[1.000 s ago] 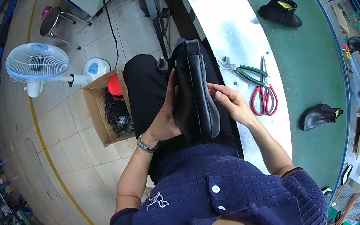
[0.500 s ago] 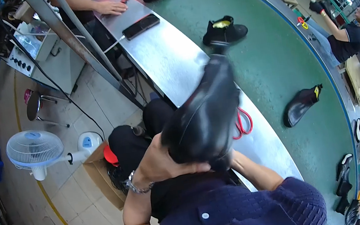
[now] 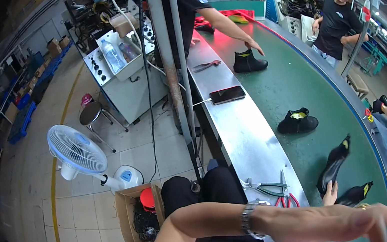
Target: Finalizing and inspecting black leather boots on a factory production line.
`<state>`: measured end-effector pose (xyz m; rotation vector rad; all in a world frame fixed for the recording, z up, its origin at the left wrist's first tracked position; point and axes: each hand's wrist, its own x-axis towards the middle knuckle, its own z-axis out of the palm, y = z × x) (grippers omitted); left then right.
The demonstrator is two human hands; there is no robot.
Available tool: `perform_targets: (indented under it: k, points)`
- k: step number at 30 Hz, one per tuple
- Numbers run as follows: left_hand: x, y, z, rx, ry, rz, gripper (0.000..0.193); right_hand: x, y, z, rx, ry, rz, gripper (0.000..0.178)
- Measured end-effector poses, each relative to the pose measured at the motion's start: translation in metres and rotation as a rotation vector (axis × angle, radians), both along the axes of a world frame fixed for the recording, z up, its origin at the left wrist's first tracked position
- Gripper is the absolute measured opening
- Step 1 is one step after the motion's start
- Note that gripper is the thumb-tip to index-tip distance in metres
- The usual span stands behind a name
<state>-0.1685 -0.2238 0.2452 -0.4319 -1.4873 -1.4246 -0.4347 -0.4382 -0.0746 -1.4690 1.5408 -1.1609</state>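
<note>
A black ankle boot (image 3: 333, 167) stands tilted over the green belt at the lower right, with its opening end away from me. My right hand (image 3: 330, 194) grips it at its near end, largely hidden behind my left arm. Across the front reaches my left hand (image 3: 336, 222), empty, fingers apart and partly bent, with a metal-band watch on its wrist. Beyond it another black boot (image 3: 357, 194) lies on the belt, partly covered by the hand.
Pliers (image 3: 270, 189) and red-handled tools (image 3: 287, 201) lie on the metal ledge (image 3: 251, 147), with a phone (image 3: 227, 95) farther along. Black boots (image 3: 298, 121) rest on the green belt (image 3: 269, 88). A co-worker's hand (image 3: 253, 46) is above another boot. At left are a fan (image 3: 76, 149) and a carton (image 3: 130, 227).
The boot held before me has moved right, over the belt, in my right hand. My left hand has let go and stretches right. The view has swung, showing more of the far end.
</note>
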Motion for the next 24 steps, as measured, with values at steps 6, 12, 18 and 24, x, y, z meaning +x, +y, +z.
perform_targets:
  k: [6, 12, 18, 24]
  points:
    - [-0.041, -0.021, -0.002, 0.002, 0.271, -0.225, 0.064, 0.002, -0.017, -0.013, -0.004, 0.827, 0.078, 0.057]
    - [-0.040, -0.015, 0.010, 0.036, 0.322, -0.198, 0.062, 0.027, -0.009, -0.001, -0.058, 0.948, 0.160, 0.055]
    - [-0.049, -0.013, 0.011, 0.064, 0.332, -0.214, 0.060, 0.040, -0.012, 0.010, -0.140, 0.874, 0.165, 0.043]
    - [-0.041, -0.005, 0.004, 0.202, 0.292, -0.249, 0.059, 0.119, -0.016, 0.035, -0.293, 0.528, 0.391, 0.033]
